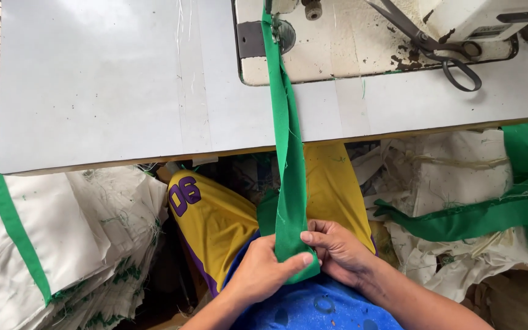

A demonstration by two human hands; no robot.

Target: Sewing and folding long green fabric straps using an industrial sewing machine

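1. Left hand (263, 269), lower centre: closed on the green fabric strip (291, 177), thumb pressed across its lower end.
2. Right hand (337, 250), just beside it: fingers curled onto the same end; strip pinched between both hands.
3. Strip runs up from the lap, over the table (111, 85) edge, to the sewing machine (362, 36), top centre; probably under the presser foot, that spot is cropped.
4. Scissors (441, 46) lie on the machine bed, upper right.

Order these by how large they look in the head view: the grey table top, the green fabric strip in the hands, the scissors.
1. Grey table top, clearly the largest.
2. Green fabric strip, long and narrow.
3. Scissors, smallest, though they lie farther from the camera.
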